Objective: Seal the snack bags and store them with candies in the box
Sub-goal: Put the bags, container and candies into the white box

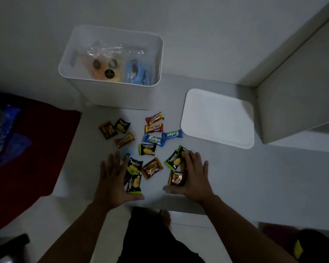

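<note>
A white box [84, 80] stands open on the white table, with clear snack bags [112, 65] of orange and blue contents inside. Several wrapped candies lie scattered in front of it: red bars [153, 118], blue Kalpa bars [152, 139], green Nextar packs [147, 149] and a brown pack [152, 168]. My left hand [114, 179] lies flat with spread fingers against two green packs [134, 184]. My right hand [193, 173] rests, fingers extended, on a green pack [173, 160] and a brown pack [176, 178].
The box's white lid [217, 118] lies flat to the right of the candies. A red cloth [27, 149] and blue plastic [2, 130] lie at the left. A white wall ledge [292, 92] rises at the right. My foot shows below the table edge.
</note>
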The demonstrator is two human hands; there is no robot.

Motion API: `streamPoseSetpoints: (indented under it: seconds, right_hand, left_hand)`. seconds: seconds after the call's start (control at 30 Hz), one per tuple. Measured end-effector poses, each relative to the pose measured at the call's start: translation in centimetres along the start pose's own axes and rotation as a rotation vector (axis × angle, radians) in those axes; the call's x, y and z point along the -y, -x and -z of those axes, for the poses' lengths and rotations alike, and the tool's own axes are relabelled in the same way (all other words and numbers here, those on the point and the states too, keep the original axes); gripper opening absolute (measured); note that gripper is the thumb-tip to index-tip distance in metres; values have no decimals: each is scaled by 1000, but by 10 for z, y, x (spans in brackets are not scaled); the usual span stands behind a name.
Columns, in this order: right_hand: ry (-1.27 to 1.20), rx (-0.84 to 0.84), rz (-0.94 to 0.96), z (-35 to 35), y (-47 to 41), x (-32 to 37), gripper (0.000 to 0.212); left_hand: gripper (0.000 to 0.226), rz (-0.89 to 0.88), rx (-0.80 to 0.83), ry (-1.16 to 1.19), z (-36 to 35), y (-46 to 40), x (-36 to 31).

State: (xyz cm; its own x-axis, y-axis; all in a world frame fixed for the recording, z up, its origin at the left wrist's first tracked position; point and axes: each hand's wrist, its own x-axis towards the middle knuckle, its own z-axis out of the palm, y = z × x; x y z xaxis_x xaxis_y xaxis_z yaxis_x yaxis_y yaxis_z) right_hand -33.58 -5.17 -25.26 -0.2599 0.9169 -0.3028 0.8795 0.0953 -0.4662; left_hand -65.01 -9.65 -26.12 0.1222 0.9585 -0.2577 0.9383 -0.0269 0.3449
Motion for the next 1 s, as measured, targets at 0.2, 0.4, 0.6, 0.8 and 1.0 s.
streamPoseSetpoints:
  seconds: [0.2,0.4,0.6,0.8,1.0]
  right_hand:
    - [182,-43,117,-18,-20,11,124]
    - [297,-163,198,-38,-32,5,62]
    - [242,-299,276,-45,-31,-2,46]
    - [237,-322,302,-44,-31,-3,36]
    - [167,-318,348,-39,-45,-9,39]
  left_hand:
    - [138,-85,-71,-102,-10,-27,-13]
    - [74,-295,-176,-189,-27,-39,-18]
    - [54,-291,-220,-201,-31,-45,-23]
    - [32,-216,-271,-110,-32,-62,-46]
    - [28,-275,-287,-67,-30,-74,-53]
